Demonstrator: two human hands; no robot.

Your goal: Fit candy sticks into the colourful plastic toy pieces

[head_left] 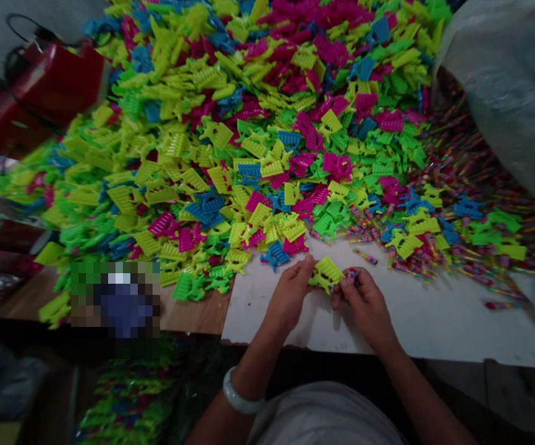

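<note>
Over the white board, my left hand (293,293) pinches the left end of a yellow plastic piece (328,271) with a ridged panel and a cut-out figure. My right hand (364,306) is closed at the other end of it, the thumb by its lower right edge. Between the right fingers shows the end of a small pink-and-blue wrapped stick (352,274); the rest of it is hidden. Just beyond my hands lies a blue plastic piece (275,254) at the near edge of a big pile of such pieces (249,148) in yellow, green, pink and blue.
Many thin, colourful wrapped sticks (471,161) are heaped at the right beside a clear plastic sheet (513,80). The white board (443,321) covers the near tabletop. A red box-like object with cables (49,93) stands at the left. More coloured pieces (123,395) sit below the table edge.
</note>
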